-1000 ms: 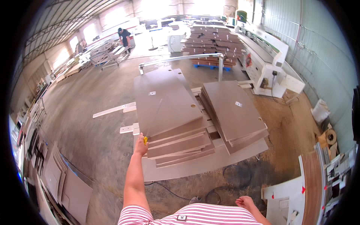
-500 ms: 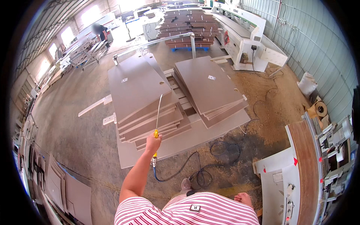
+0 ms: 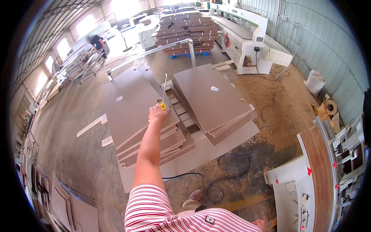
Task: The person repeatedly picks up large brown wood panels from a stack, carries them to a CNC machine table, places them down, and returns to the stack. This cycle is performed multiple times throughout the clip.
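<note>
My left hand is closed round the yellow handle of an air blow gun, and its long thin metal nozzle points away from me. It is held over the left stack of grey-brown boards, near a round hole in the top board. A dark air hose runs out from behind my forearm. Beside that stack lies a second stack of boards, with a small white label on top. My right hand hangs low at the bottom edge, mostly cut off, its fingers unclear.
Both stacks rest on a larger base board and slatted pallet. A metal rail frame stands behind. Hose coils lie on the floor. A machine with a brown top is close on the right; another person works far left.
My left hand has reached forward with the blow gun, from the stack's near edge to over its top. My right hand has dropped lower in the view.
</note>
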Available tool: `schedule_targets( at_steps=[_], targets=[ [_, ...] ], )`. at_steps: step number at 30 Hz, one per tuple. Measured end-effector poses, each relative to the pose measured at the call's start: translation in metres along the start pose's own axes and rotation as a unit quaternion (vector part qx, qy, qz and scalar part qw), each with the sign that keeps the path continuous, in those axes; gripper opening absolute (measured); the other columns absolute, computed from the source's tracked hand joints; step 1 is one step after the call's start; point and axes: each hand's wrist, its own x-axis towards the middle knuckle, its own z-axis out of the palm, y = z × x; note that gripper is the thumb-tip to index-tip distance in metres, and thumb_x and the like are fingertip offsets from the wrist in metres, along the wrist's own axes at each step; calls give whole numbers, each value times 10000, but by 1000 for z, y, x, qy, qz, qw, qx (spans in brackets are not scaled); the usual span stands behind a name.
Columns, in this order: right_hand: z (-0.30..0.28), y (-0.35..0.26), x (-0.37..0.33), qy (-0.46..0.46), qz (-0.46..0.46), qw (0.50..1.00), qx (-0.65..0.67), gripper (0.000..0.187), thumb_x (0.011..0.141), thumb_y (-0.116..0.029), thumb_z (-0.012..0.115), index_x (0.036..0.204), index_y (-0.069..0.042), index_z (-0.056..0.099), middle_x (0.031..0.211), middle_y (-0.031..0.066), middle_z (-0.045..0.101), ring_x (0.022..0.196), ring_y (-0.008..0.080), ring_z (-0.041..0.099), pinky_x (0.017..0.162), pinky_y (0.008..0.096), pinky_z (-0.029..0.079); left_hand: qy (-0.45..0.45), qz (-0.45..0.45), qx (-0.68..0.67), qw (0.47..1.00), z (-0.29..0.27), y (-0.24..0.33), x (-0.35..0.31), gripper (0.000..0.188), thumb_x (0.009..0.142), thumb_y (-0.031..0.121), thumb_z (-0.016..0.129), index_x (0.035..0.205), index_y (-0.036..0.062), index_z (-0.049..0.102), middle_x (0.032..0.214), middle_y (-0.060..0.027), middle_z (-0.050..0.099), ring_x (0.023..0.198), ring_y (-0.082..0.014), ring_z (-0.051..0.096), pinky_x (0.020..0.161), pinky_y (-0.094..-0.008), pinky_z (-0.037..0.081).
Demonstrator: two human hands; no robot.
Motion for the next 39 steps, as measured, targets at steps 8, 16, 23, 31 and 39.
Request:
schedule_targets(
  at_steps=[8,16,23,31,39],
  targets=[
    [108,-69,-72,0,12,997,-74,165,934,-152,539,993,2,542,808,150,676,664,210,657,613,353,562,-25,-8,-17,999,34,27,60,550,770,330,670,1223,45,543,1271,-116,584,1241,-321,472,1036,-467,393],
    [120,-77,-60,-38,-26,995,-93,204,924,-159,564,995,32,582,813,144,693,708,212,669,675,370,563,36,57,-21,998,31,14,-12,564,703,308,713,1187,66,554,1246,-87,560,1262,-303,432,1080,-677,218],
    [100,-55,-45,-106,-37,992,-57,127,966,-130,512,998,-7,506,811,156,656,648,214,658,562,337,559,85,117,-21,989,60,29,-47,555,700,299,737,1163,49,559,1213,-122,566,1228,-323,454,1084,-644,252],
    [10,28,-96,-27,-52,996,69,139,949,-136,526,993,-5,535,864,155,687,695,200,677,613,315,569,-11,240,-164,957,60,102,-223,263,870,219,632,1053,53,541,880,-217,650,845,-442,626,720,-509,505],
    [-153,319,-168,251,-260,898,-252,140,853,-192,643,889,-59,617,800,95,669,695,203,667,585,355,559,-146,41,-367,918,194,155,-419,194,861,112,603,1020,36,521,803,-130,660,721,-273,670,655,-411,520]
  ],
)
